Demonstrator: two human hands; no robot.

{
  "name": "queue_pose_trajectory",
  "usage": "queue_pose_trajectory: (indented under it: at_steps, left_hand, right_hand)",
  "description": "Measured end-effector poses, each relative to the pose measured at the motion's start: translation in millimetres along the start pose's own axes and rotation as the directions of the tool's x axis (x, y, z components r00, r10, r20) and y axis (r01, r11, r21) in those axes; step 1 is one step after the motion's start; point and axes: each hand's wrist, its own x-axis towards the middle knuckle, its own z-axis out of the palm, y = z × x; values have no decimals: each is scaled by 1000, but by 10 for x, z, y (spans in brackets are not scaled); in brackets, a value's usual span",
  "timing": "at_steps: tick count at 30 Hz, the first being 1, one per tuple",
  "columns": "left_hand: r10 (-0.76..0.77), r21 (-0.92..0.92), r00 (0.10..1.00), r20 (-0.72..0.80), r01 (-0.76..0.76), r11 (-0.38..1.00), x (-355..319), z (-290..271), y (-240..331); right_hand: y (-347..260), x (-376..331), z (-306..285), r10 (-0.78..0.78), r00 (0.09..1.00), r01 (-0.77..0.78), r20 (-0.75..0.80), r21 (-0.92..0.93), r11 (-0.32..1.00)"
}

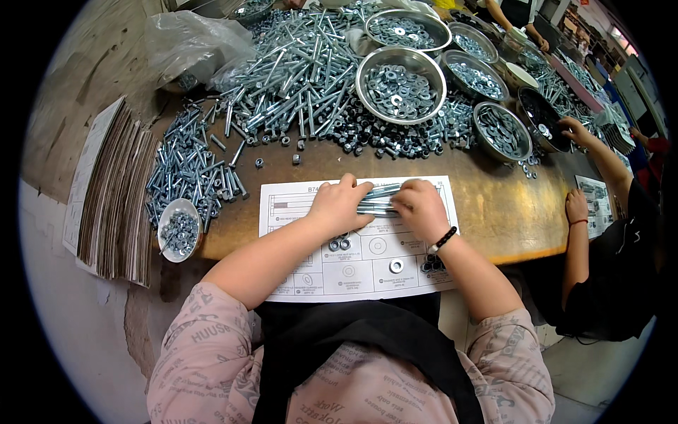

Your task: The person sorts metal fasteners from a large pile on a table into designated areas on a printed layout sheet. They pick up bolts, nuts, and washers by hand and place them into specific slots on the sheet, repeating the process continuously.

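Over a white printed sheet (325,283), several long silver bolts (379,201) lie side by side between my hands. My left hand (339,205) closes its fingers around their left ends. My right hand (421,210) bends its fingers over their right ends, partly hiding them. Lower on the sheet rest several silver nuts (340,244), one washer (396,266) and a small group of black-ringed nuts (432,263) under my right forearm. Drawings in boxes cover the sheet.
A large heap of bolts (282,71) spreads behind the sheet, with nuts (381,134) along its front. Metal bowls of washers (401,92) stand beyond. At left are shorter bolts (191,155), a white dish (180,230) and stacked cards (116,198). A co-worker's hand (577,132) reaches a black bowl (540,116).
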Motion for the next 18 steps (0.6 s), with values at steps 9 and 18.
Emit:
queue_pose_trajectory:
  at_steps: [9,18]
  left_hand:
    - [-94,68,996,6,94,993,32,40,187]
    - [-55,57,998,-7,55,997,27,67,172]
  right_hand:
    - [-16,20,227,593,751,-416,292,906,81]
    - [0,20,196,587,756,-435,290,893,119]
